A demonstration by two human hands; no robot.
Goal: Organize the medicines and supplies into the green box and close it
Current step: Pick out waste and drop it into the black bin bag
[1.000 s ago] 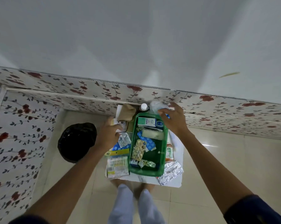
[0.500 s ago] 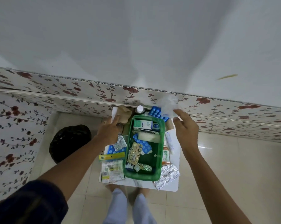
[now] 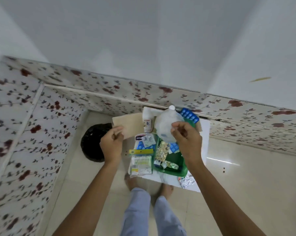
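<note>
The right hand (image 3: 186,138) pinches a clear plastic bag (image 3: 166,126) above the far end of the green box (image 3: 176,169) on the bench (image 3: 204,133). The left hand (image 3: 112,144), fingers closed, grips a tan card (image 3: 128,125). Half a second ago the bag sat farther back and the left hand was empty.

Swab pack (image 3: 141,163) left of box (image 3: 176,169).
</note>
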